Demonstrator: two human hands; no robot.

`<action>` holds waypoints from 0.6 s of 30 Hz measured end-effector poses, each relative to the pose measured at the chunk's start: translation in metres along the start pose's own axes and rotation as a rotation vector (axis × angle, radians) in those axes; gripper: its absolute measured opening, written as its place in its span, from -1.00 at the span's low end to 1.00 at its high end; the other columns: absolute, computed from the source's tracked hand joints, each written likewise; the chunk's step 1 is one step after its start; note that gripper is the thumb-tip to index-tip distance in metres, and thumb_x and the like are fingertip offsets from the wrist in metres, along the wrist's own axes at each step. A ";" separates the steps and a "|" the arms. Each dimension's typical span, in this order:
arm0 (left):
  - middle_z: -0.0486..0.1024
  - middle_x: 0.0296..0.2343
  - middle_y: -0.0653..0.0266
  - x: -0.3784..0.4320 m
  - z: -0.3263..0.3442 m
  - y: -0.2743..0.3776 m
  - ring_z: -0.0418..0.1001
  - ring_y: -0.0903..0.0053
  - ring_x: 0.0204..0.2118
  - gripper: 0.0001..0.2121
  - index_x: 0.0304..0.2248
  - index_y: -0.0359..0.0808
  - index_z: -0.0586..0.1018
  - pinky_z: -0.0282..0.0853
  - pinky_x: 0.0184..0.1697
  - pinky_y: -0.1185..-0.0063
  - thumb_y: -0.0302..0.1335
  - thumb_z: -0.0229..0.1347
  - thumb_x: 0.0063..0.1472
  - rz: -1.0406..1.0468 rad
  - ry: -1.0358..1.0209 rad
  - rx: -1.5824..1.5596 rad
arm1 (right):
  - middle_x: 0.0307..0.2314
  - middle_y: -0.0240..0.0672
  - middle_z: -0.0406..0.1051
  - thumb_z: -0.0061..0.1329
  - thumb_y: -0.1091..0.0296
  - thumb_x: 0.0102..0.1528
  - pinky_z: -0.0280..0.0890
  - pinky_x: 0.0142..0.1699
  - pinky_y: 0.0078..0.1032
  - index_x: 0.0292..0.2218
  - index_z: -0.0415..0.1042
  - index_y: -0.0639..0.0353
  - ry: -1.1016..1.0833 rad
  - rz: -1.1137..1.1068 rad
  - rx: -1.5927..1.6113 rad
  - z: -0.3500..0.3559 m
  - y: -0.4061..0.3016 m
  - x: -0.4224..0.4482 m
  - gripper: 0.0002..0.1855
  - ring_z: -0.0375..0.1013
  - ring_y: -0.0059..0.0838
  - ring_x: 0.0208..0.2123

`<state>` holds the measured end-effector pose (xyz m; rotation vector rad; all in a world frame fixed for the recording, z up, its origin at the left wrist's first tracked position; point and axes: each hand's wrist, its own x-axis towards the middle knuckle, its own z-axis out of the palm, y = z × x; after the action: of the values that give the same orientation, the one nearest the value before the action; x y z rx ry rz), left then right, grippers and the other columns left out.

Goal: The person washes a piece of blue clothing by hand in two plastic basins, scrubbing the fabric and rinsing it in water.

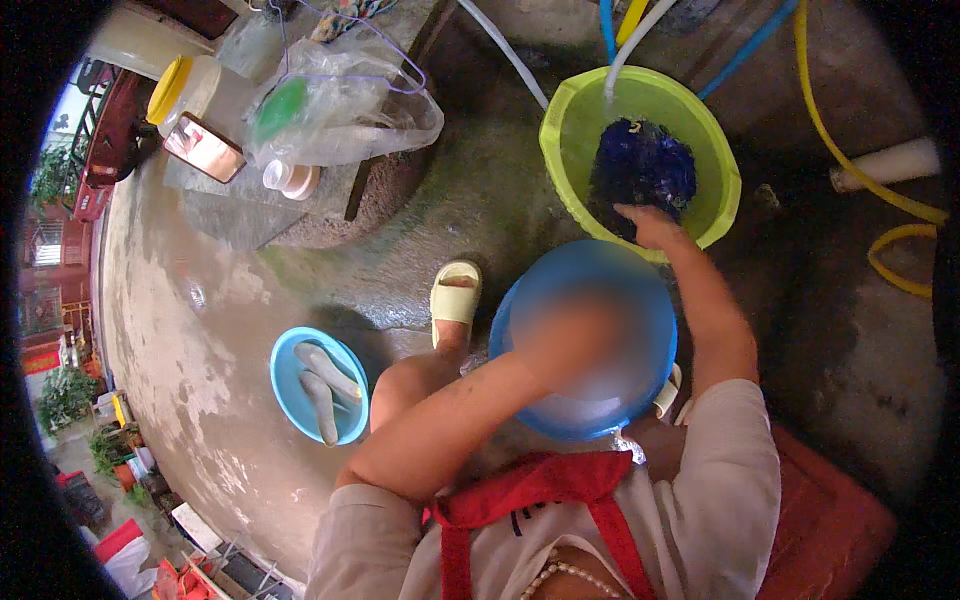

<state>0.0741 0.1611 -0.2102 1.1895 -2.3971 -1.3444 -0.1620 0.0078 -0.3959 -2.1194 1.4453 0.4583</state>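
Observation:
A yellow-green plastic basin [551, 150] holds water and a dark blue cloth item [645, 161]. At its near rim is my right hand [654, 227], its fingers at the lower edge of the dark item; whether they grip it is unclear. Closer to me stands a blue plastic basin [667, 375]. My left hand [592, 330] is over or inside it, lost in a blur that also hides the contents. A whitish hose [634, 45] runs down into the yellow-green basin.
To the left, a light blue basin [277, 382] holds a pair of grey insoles or shoe-like pieces [322, 405]. A stone slab [259, 202] carries a phone [204, 148], a yellow-lidded jar [199, 86], a small cup [291, 180] and a clear plastic bag [360, 112]. Yellow hose [817, 127] lies at right on wet concrete.

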 end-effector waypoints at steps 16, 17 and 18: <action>0.32 -0.18 0.12 0.000 0.015 0.007 0.30 0.22 -0.13 -0.64 -0.18 -0.26 0.39 0.24 -0.12 0.34 -0.26 0.01 0.05 0.015 -0.023 0.127 | -0.37 -0.26 0.34 0.03 0.32 -0.22 0.29 -0.32 -0.33 -0.29 0.25 0.04 1.085 0.218 -0.240 -0.166 0.009 -0.100 -0.61 0.37 -0.17 -0.34; 0.32 -0.19 0.13 0.001 0.019 0.006 0.30 0.22 -0.14 -0.64 -0.19 -0.27 0.40 0.24 -0.12 0.35 -0.25 0.00 0.06 0.022 -0.011 0.124 | -0.38 -0.27 0.34 0.02 0.31 -0.21 0.28 -0.32 -0.34 -0.31 0.25 0.06 1.029 0.310 -0.225 -0.163 0.013 -0.092 -0.64 0.36 -0.16 -0.34; 0.32 -0.19 0.13 0.002 0.021 0.004 0.31 0.22 -0.15 -0.64 -0.20 -0.28 0.40 0.25 -0.13 0.35 -0.24 0.00 0.06 0.028 0.000 0.123 | -0.41 -0.26 0.35 0.05 0.26 -0.20 0.27 -0.33 -0.29 -0.35 0.22 0.09 0.929 0.348 -0.210 -0.155 0.016 -0.081 -0.64 0.37 -0.15 -0.36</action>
<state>0.0608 0.1749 -0.2202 1.1801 -2.5194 -1.2048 -0.2094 -0.0289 -0.2305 -2.3693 2.3701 -0.3488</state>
